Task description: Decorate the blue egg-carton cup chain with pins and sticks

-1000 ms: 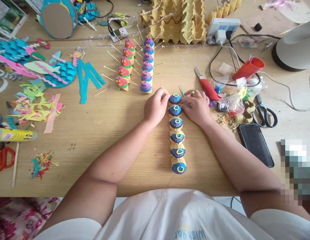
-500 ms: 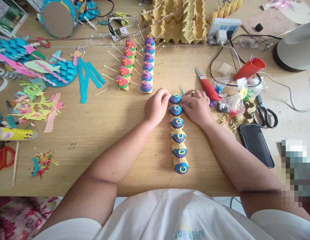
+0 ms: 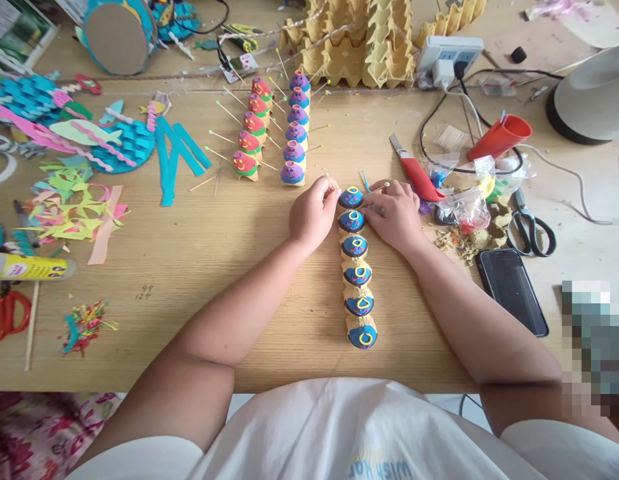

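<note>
A strip of blue-painted egg-carton cups with yellow rings runs down the middle of the table. My left hand is closed in a pinch at the left of its far cup, on a thin stick with a pale green tip. My right hand touches the right side of the same cup, fingers bent together around another thin stick with a green tip. A short blue strip stands near that hand. Beyond are a red-green cup strip and a purple-blue one, both with sticks in their sides.
On the right lie a red-handled knife, scissors, a phone and a red cup. Paper scraps and red scissors are at left. Egg trays and a power strip stand at the back.
</note>
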### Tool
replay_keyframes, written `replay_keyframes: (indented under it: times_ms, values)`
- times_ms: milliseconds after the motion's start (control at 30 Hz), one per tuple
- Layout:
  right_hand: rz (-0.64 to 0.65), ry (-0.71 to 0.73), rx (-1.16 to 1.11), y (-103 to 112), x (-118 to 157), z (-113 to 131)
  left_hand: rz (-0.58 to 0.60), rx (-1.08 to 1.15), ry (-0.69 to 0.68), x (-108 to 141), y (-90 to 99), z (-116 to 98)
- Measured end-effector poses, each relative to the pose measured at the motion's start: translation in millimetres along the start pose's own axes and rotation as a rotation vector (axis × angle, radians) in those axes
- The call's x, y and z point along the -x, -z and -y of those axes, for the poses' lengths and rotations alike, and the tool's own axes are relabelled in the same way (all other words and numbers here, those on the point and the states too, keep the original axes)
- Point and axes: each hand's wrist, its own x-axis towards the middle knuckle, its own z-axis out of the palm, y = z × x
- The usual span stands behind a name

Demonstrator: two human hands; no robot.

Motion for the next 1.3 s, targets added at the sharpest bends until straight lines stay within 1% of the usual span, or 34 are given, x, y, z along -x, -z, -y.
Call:
replay_keyframes:
  times_ms: [267,467,933,1300]
  values:
    - [0.008,0.001,0.009,1.2,0.3,0.3,0.005,0.016,0.035,0.5,1.3,-3.1]
    - [0.026,-0.023,0.027,3.0,0.5,1.7,0.013,0.05,0.069,-0.3,1.0,-2.8]
    - [-0.012,0.0,-0.014,-0.6,-0.1,-2.0,-0.013,0.163,0.029,-1.4,-7.0,11.0]
    - [-0.038,-0.006,-0.032,-2.0,-0.1,-3.4,-0.008,0.23,0.075,-1.1,-10.1,18.8]
